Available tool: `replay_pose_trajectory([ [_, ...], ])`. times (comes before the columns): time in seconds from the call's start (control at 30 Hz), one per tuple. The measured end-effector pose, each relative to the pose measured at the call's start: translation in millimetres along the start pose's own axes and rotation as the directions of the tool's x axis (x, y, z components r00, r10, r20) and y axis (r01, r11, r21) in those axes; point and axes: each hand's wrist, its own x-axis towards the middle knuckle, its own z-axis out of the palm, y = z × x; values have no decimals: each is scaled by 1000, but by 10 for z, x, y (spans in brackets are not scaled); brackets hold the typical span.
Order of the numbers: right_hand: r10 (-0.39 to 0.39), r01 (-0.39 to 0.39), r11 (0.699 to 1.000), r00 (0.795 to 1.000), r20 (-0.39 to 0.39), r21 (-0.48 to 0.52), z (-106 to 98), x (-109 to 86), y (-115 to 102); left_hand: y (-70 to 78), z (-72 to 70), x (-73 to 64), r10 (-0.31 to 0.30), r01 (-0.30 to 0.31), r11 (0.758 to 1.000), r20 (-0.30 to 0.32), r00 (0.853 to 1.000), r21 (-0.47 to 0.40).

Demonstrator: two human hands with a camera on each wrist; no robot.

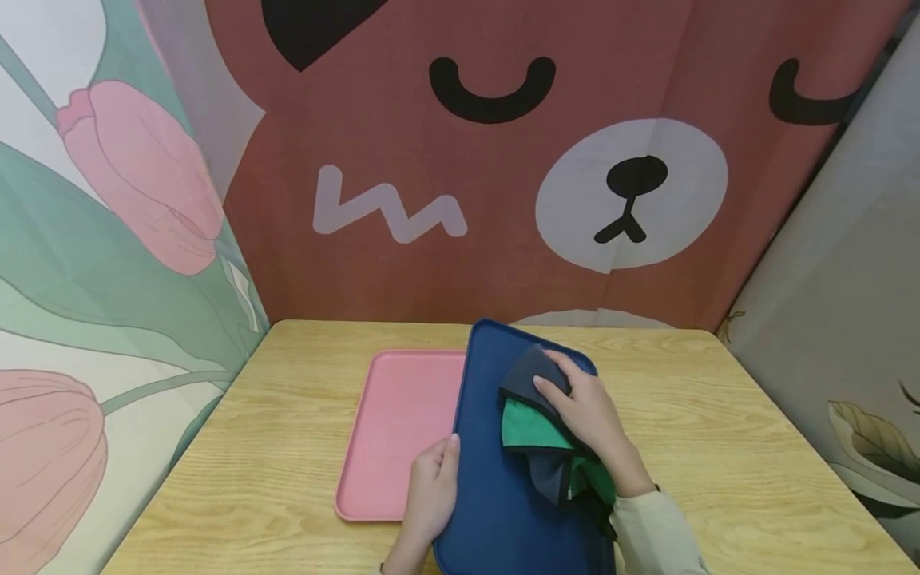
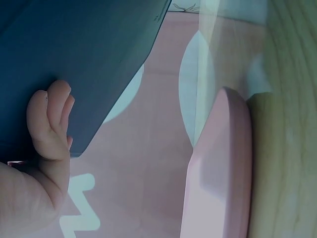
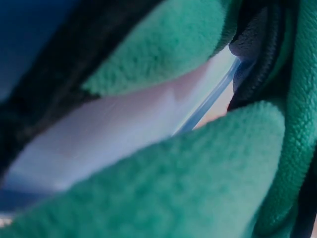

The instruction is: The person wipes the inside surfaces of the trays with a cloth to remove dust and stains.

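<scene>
A dark blue tray (image 1: 528, 535) is held up at a tilt above the table by my left hand (image 1: 434, 485), which grips its left edge. In the left wrist view the fingers (image 2: 58, 106) curl against the tray's underside (image 2: 99, 54). My right hand (image 1: 591, 411) holds a folded cloth (image 1: 532, 423), grey on one face and green on the other with dark edging, against the tray's upper inner surface. Loose folds of the cloth (image 3: 163, 183) fill the right wrist view and hide the right fingers there.
A pink tray (image 1: 402, 431) lies flat on the wooden table (image 1: 237, 447), partly covered by the blue tray. Behind the table hangs a brown curtain (image 1: 402, 279) with a bear face. Printed fabric (image 1: 86, 335) hangs at the left, and a pale curtain (image 1: 841, 335) at the right.
</scene>
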Motion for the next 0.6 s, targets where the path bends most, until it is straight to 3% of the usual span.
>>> replay_pose_trajectory([
  [0.6,17,-18,1000,1000,-21,-26,-32,22,-61,18,85,-83,44,-44,999,28,999,-18],
])
